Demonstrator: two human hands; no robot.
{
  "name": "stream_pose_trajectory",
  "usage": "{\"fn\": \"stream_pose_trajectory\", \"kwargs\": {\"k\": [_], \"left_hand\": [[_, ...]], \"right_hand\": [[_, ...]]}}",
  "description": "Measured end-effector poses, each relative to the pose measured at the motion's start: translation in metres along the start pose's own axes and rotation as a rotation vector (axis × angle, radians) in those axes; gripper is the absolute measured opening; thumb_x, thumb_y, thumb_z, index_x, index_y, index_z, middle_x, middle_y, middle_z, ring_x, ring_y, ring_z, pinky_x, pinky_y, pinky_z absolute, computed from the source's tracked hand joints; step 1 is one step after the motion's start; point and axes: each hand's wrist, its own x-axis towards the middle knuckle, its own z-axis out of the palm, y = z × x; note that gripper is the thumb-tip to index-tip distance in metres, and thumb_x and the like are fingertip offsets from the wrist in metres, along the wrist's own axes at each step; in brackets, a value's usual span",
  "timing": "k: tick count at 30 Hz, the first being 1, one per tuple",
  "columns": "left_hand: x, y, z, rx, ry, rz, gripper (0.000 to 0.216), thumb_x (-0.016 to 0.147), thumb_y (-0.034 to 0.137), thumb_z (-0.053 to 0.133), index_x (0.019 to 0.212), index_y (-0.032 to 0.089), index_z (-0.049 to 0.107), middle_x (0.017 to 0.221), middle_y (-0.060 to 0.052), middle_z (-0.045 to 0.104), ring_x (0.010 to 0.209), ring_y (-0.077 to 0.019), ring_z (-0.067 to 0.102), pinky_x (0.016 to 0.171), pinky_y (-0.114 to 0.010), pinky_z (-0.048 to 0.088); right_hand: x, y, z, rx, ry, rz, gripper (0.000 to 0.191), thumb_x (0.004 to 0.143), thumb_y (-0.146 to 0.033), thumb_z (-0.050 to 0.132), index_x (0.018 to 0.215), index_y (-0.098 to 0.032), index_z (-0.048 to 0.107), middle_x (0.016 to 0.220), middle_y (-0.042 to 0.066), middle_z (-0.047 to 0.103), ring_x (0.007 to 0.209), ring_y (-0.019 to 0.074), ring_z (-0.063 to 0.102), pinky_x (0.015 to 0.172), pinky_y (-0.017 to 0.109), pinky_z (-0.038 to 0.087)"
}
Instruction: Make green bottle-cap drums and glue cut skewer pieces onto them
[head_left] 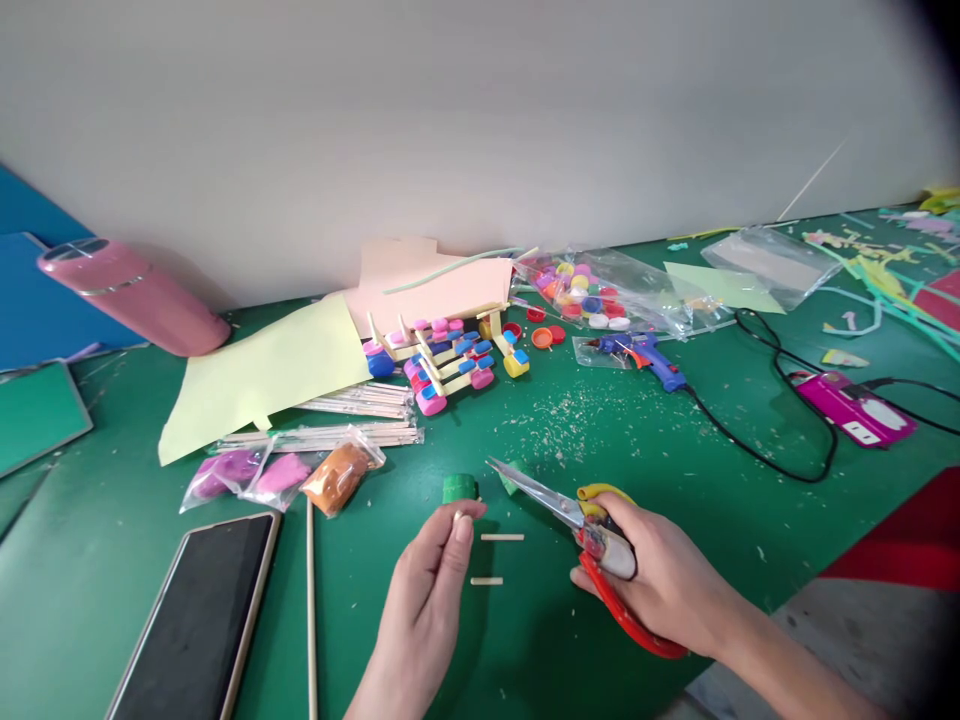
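Note:
My left hand (431, 580) is closed in a pinch, thumb against forefinger. What the pinch holds is too small and hidden to make out. Just beyond those fingertips is a green bottle cap (460, 487); whether they touch it I cannot tell. A pair of scissors (544, 497) with a yellow and a red handle loop is in my right hand (660, 570). Its blades look closed or nearly so and point up and left, over a small green piece (511, 480). Between my hands lie two short sticks, one upper (502, 537) and one lower (487, 581).
A phone (199, 620) and a long stick (311, 600) lie at left, below bagged clay (341, 475). Behind are cap-and-stick assemblies (450, 360), a bag of caps (581, 290) and a pink bottle (142, 295). A blue glue gun (641, 355) trails its cord rightward.

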Motion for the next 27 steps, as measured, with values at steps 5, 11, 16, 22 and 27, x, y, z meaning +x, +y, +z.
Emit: {"fn": "stream_pose_trajectory", "kwargs": {"k": [5,11,16,22,27], "left_hand": [[-0.003,0.005,0.002,-0.309,-0.073,-0.115,0.029,0.078,0.042,0.059,0.088,0.016,0.066,0.060,0.001,0.048,0.057,-0.0137,0.040,0.051,-0.023,0.031],[0.000,-0.001,-0.001,-0.353,-0.222,-0.074,0.026,0.084,0.041,0.051,0.079,0.017,0.060,0.062,0.003,0.039,0.057,-0.0109,0.033,0.052,-0.022,0.029],[-0.002,-0.011,-0.001,-0.328,-0.211,-0.049,0.024,0.085,0.039,0.051,0.084,0.018,0.063,0.065,0.002,0.043,0.060,-0.0111,0.034,0.054,-0.022,0.030],[-0.003,-0.015,-0.001,-0.279,-0.205,-0.072,0.023,0.080,0.038,0.057,0.080,0.018,0.067,0.075,-0.003,0.056,0.072,-0.0166,0.045,0.067,-0.025,0.038],[-0.002,-0.012,-0.001,-0.220,-0.217,-0.055,0.024,0.080,0.039,0.057,0.076,0.018,0.068,0.071,-0.002,0.054,0.071,-0.0167,0.044,0.065,-0.025,0.037]], "right_hand": [[-0.004,-0.008,-0.005,-0.012,-0.032,-0.053,0.026,0.075,-0.030,0.062,0.087,-0.023,0.040,0.067,-0.004,0.053,0.056,0.0139,0.050,0.051,0.024,0.039],[-0.009,-0.017,-0.007,-0.151,-0.094,-0.071,0.026,0.071,-0.027,0.061,0.083,-0.023,0.039,0.075,-0.001,0.052,0.061,0.0163,0.050,0.051,0.025,0.037],[-0.012,-0.016,-0.004,-0.195,-0.083,-0.064,0.028,0.070,-0.027,0.062,0.087,-0.023,0.041,0.079,0.001,0.054,0.067,0.0190,0.051,0.056,0.027,0.038],[-0.013,-0.013,0.001,-0.156,-0.092,-0.074,0.029,0.070,-0.028,0.062,0.089,-0.023,0.041,0.078,0.000,0.053,0.064,0.0178,0.050,0.058,0.028,0.038],[-0.013,-0.013,0.000,-0.116,-0.123,-0.062,0.028,0.070,-0.028,0.062,0.087,-0.024,0.041,0.075,-0.001,0.053,0.062,0.0167,0.050,0.058,0.028,0.039]]}}
